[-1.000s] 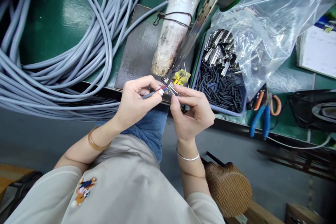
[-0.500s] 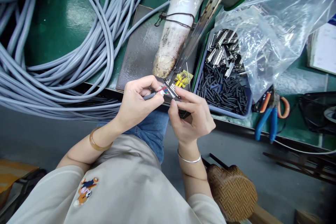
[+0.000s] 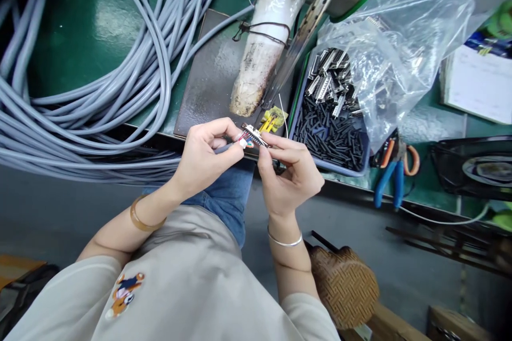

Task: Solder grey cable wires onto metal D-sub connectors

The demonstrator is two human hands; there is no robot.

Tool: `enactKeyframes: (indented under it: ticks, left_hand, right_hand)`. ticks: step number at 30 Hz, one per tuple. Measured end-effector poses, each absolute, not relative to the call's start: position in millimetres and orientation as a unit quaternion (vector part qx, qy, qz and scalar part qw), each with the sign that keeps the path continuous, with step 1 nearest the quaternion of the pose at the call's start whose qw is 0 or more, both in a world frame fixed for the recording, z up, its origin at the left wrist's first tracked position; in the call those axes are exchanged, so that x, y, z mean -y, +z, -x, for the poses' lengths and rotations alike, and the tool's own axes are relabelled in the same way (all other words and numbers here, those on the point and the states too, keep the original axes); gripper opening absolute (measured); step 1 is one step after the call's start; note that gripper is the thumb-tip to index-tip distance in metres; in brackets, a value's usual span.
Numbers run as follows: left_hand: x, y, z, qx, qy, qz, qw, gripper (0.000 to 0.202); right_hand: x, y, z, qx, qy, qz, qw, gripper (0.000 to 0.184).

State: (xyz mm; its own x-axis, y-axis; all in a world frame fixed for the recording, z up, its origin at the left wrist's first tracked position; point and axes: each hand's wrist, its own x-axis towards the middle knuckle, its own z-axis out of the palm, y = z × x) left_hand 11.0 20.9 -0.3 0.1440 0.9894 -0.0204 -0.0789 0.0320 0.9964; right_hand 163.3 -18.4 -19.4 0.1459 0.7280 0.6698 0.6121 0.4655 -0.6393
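Observation:
My left hand (image 3: 204, 157) pinches the end of a grey cable (image 3: 224, 145) whose coloured wires fan out at the tip. Against those wires, my right hand (image 3: 290, 176) holds a small metal multi-pin connector (image 3: 254, 136) between thumb and forefinger. Both hands meet just in front of the bench edge, over my lap. A blue tray (image 3: 328, 122) of black sleeve pieces and metal connectors stands right of my hands.
A big coil of grey cables (image 3: 80, 90) covers the left of the green bench. A dark mat (image 3: 212, 74) carries a wrapped white cylinder (image 3: 264, 48). A clear plastic bag (image 3: 400, 48), blue-and-orange pliers (image 3: 394, 170) and papers (image 3: 478, 82) lie right. A woven stool (image 3: 346, 285) stands below.
The hands stay together at the cable end; the connector has been tilted and shifted slightly left and up. The camera view has drifted a little.

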Motion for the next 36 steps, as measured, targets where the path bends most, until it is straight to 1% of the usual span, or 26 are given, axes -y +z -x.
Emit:
enactKeyframes:
  ticks: [7, 11, 17, 23, 30, 36]
  left_hand:
    - [-21.0, -1.8, -11.6, -0.456, 0.479, -0.526, 0.536, 0.01]
    - [-23.1, -1.0, -11.6, -0.462, 0.482, -0.527, 0.525, 0.009]
    - [-25.2, 1.3, -11.8, -0.458, 0.481, -0.533, 0.523, 0.012]
    - [-25.5, 4.4, -11.0, -0.455, 0.483, -0.542, 0.516, 0.009]
    - [-28.6, 2.4, -9.7, -0.451, 0.476, -0.529, 0.539, 0.008]
    - [-27.6, 1.5, -10.6, -0.461, 0.473, -0.537, 0.524, 0.008]
  right_hand:
    - [13.7, -20.8, -164.5, 0.668, 0.022, 0.517, 0.535, 0.013]
    - [10.2, -20.7, -165.8, 0.672, 0.034, 0.509, 0.536, 0.014]
    - [6.8, -17.7, -164.8, 0.669, 0.035, 0.505, 0.544, 0.016]
    - [7.0, -14.0, -165.2, 0.675, 0.02, 0.504, 0.539, 0.017]
    - [7.6, -16.4, -165.8, 0.685, 0.015, 0.499, 0.531, 0.018]
    - [6.5, -16.0, -166.8, 0.69, 0.011, 0.503, 0.52, 0.018]
